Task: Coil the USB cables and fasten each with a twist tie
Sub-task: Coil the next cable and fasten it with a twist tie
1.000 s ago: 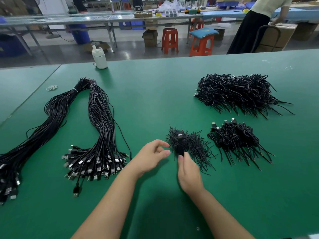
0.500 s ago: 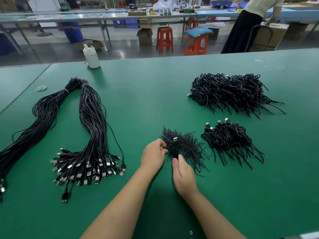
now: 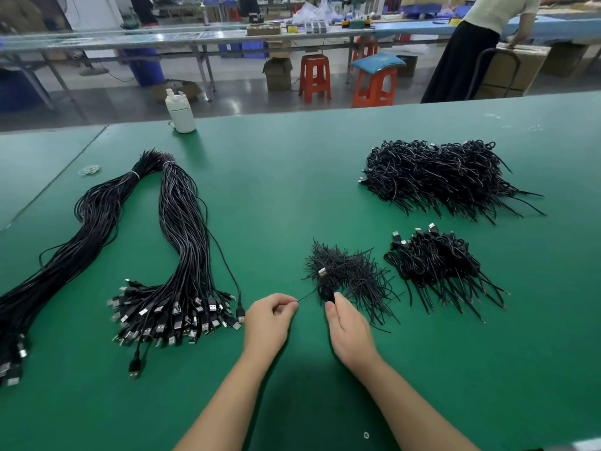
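Just before the tie pile (image 3: 349, 278), our left hand (image 3: 268, 320) has now pinched one twist tie (image 3: 307, 296) free; our right hand (image 3: 349, 330) grips the coiled cable (image 3: 325, 289), ready for fastening.

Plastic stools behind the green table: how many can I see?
3. One bare red stool stands in the middle, one stool with a blue cushion is right of it, and a third stool is partly hidden behind that one. More may be hidden.
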A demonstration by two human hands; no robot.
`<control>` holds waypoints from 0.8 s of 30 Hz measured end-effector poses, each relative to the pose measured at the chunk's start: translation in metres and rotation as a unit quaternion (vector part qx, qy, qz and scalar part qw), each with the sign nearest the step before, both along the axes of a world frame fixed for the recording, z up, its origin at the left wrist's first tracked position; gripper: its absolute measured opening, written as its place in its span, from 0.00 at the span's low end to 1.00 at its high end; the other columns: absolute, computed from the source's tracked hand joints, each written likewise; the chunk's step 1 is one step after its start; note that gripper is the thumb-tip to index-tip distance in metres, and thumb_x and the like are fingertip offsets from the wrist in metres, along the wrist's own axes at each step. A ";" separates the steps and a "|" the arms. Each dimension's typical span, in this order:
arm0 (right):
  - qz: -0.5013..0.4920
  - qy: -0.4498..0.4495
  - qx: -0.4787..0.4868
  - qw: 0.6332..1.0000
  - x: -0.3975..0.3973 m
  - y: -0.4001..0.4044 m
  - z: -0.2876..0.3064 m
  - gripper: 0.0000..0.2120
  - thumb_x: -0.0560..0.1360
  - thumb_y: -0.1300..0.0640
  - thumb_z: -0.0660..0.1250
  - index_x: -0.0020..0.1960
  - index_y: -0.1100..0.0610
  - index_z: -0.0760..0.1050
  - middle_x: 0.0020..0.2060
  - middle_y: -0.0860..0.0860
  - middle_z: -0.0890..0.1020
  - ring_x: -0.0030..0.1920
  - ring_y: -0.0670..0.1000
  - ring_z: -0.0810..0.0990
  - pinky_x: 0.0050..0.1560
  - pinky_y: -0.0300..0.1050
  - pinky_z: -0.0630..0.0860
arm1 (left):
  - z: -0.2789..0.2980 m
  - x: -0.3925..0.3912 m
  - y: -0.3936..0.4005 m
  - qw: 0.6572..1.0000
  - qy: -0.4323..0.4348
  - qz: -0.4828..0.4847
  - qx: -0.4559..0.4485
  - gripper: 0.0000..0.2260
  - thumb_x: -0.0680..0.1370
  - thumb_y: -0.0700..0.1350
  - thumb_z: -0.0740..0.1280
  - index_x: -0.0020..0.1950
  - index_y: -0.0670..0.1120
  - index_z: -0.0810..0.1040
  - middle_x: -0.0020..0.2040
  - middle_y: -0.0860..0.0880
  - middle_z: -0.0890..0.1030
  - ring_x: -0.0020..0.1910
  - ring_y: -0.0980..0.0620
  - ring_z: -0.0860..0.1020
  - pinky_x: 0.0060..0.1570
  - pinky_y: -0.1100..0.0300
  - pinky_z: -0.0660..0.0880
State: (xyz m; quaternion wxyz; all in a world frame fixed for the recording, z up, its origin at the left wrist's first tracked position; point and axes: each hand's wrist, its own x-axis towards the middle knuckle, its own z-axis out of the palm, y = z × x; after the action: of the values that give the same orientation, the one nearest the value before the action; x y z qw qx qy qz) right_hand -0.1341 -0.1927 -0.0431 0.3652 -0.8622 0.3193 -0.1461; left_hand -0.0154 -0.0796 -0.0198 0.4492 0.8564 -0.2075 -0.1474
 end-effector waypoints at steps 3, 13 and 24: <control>0.054 0.030 -0.067 0.996 -0.002 0.003 0.002 0.10 0.84 0.46 0.49 0.46 0.48 0.63 0.40 0.47 0.76 0.41 0.55 0.76 0.42 0.51 0.70 | 0.006 -0.013 -0.011 0.995 0.067 0.030 -0.067 0.05 0.74 0.42 0.73 0.40 0.51 0.84 0.31 0.59 0.82 0.31 0.67 0.77 0.33 0.75 0.68; 0.013 0.028 0.017 0.999 0.001 -0.001 0.003 0.08 0.83 0.46 0.51 0.48 0.48 0.61 0.41 0.48 0.79 0.45 0.56 0.77 0.43 0.50 0.68 | 0.011 -0.014 -0.016 0.995 0.032 -0.092 -0.008 0.02 0.76 0.43 0.73 0.45 0.49 0.85 0.39 0.57 0.82 0.38 0.63 0.76 0.39 0.76 0.68; 0.032 -0.036 0.162 0.986 0.002 -0.009 0.008 0.17 0.78 0.42 0.56 0.53 0.54 0.74 0.46 0.49 0.82 0.49 0.52 0.79 0.55 0.53 0.75 | 0.026 -0.017 -0.010 0.781 -0.559 -0.277 0.011 0.08 0.74 0.38 0.62 0.44 0.43 0.81 0.50 0.45 0.82 0.59 0.43 0.78 0.55 0.51 0.76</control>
State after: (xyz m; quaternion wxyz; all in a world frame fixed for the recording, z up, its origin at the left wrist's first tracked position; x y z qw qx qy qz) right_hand -0.1317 -0.2014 -0.0355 0.5161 -0.7955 0.2973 -0.1117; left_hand -0.0319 -0.0892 0.0066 0.1848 0.6990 -0.6489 0.2370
